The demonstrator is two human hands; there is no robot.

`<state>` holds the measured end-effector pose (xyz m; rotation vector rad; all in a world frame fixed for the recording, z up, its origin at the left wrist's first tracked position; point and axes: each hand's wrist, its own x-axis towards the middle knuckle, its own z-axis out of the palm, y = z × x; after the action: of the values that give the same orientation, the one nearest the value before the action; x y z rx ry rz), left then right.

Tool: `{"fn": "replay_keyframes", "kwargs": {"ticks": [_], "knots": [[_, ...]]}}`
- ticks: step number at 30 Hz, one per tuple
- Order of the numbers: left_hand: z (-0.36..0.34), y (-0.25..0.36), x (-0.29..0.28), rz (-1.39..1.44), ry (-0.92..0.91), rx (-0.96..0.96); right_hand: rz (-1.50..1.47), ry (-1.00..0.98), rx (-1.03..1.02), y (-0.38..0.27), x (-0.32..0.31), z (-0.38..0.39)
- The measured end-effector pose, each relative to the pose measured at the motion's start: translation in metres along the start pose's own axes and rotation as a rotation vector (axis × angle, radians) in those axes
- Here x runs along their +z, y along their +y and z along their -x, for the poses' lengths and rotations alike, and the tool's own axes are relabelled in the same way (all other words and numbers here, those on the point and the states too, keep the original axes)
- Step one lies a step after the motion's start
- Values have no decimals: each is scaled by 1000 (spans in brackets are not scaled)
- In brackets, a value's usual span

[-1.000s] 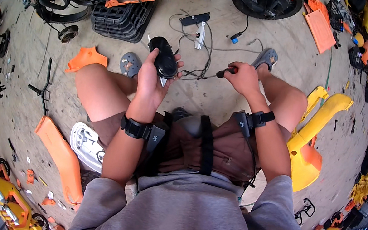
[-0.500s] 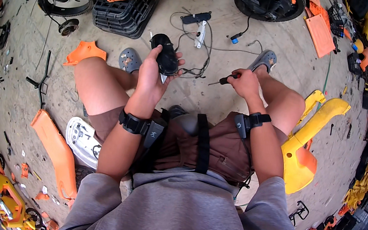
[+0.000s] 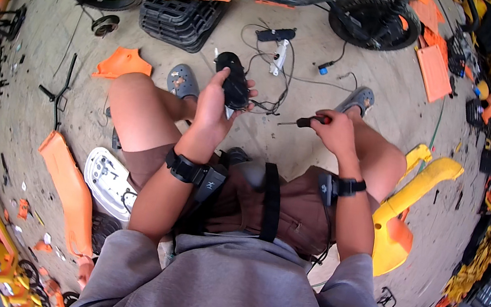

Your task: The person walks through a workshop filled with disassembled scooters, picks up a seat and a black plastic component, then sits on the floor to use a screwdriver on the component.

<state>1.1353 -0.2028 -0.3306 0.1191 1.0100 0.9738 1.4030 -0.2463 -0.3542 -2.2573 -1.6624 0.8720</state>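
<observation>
We have one long orange panel [image 3: 69,190], left of the black slatted crate [image 3: 180,21] and nearer us; our left hand [image 3: 214,110], grasping one black oval housing [image 3: 232,81], right of the crate and nearer us; one slim white part [image 3: 279,58], right of the crate; one red-and-black screwdriver [image 3: 313,122], farther right, held in our right hand [image 3: 337,132]; one curved yellow panel [image 3: 411,194], farthest right of it.

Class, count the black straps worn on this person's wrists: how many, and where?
2. One strap is just behind the left hand, which holds a black rounded part; the other strap is just behind the right hand, which holds a screwdriver. None appear hidden.
</observation>
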Motion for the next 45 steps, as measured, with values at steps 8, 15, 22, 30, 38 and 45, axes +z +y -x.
{"fn": "replay_keyframes", "kwargs": {"ticks": [8, 15, 22, 30, 38, 45], "knots": [[-6, -5, -4, 19, 53, 23, -636, 126, 4, -15, -63, 53], [-4, -8, 1, 96, 0, 89, -1125, 141, -14, -13, -61, 83], [-1, -8, 2, 194, -177, 132, -1319, 82, -109, -1, -31, 77], [6, -4, 9, 214, -173, 129, -1223, 65, -174, -17, -26, 79], [4, -5, 7, 237, -151, 129, -1150, 34, -216, -24, -24, 81], [4, -4, 8, 216, -119, 135, -1115, 47, -243, -20, -22, 81]]}}
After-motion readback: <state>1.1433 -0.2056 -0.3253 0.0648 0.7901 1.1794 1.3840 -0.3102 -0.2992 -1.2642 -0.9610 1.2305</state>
